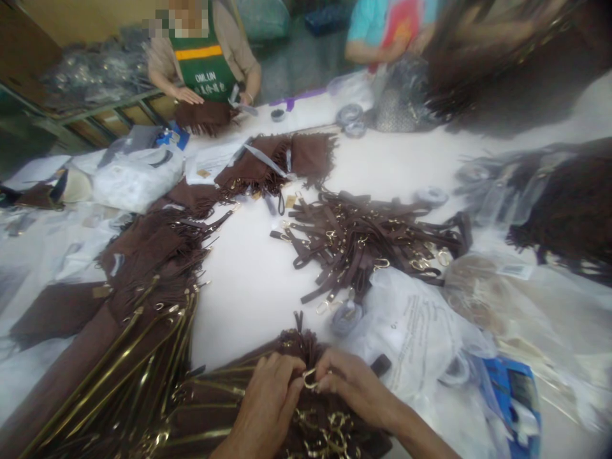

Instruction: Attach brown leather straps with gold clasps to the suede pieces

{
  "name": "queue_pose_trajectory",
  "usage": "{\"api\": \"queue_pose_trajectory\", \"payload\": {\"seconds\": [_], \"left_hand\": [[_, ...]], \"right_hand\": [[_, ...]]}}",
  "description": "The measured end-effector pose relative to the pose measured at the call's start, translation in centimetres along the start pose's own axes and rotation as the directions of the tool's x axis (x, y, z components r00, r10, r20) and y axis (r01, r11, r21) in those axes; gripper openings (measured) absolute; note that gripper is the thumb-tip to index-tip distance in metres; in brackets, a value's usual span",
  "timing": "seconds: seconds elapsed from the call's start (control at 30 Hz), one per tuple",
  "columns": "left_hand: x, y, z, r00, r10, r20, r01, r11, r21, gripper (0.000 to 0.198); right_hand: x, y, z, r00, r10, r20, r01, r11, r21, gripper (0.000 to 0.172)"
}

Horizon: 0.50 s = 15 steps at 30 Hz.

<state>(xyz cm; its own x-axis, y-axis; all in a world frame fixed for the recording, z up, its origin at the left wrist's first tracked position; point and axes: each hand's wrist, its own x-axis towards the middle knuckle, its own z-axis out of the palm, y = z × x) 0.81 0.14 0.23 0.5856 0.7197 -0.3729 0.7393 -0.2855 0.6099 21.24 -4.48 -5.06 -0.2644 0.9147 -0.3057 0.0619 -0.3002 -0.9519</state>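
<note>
At the lower middle, a gold clasp (310, 378) sits between my two hands. My right hand (356, 386) pinches it from the right with thumb and forefinger, and a brown strap end (381, 365) sticks out beyond that hand. My left hand (272, 398) is closed close against the clasp's left side; what its fingertips grip is hidden. Under both hands lie brown fringed pouches (210, 405) with gold zippers. More gold clasps (329, 433) are heaped just below my hands.
Ahead lies a pile of brown wrist straps (354, 236) with gold hooks. Stacked brown fringed pouches (143, 248) cover the left. Clear plastic bags (415, 331) and a tape roll (347, 317) lie at right. Across the white table (239, 274), a person in a green apron (203, 64) handles a pouch.
</note>
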Motion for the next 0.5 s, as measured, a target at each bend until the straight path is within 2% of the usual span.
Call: {"api": "queue_pose_trajectory", "payload": {"seconds": [0.23,0.37,0.5], "left_hand": [[0.1,-0.5,-0.9,0.994,-0.069,0.080,0.070,0.997,-0.015,0.022],[0.5,-0.4,-0.9,0.994,-0.060,0.088,0.062,0.998,-0.021,0.024],[0.9,0.1,-1.2,0.992,-0.064,0.106,0.067,0.997,-0.025,0.022]], "right_hand": [[0.8,0.3,-0.8,0.989,-0.060,0.133,0.062,0.998,-0.008,0.015],[1.1,0.6,-1.2,0.974,-0.071,0.214,0.068,0.997,0.021,0.012],[1.1,0.8,-1.3,0.970,-0.044,0.240,0.041,0.999,0.019,0.009]]}}
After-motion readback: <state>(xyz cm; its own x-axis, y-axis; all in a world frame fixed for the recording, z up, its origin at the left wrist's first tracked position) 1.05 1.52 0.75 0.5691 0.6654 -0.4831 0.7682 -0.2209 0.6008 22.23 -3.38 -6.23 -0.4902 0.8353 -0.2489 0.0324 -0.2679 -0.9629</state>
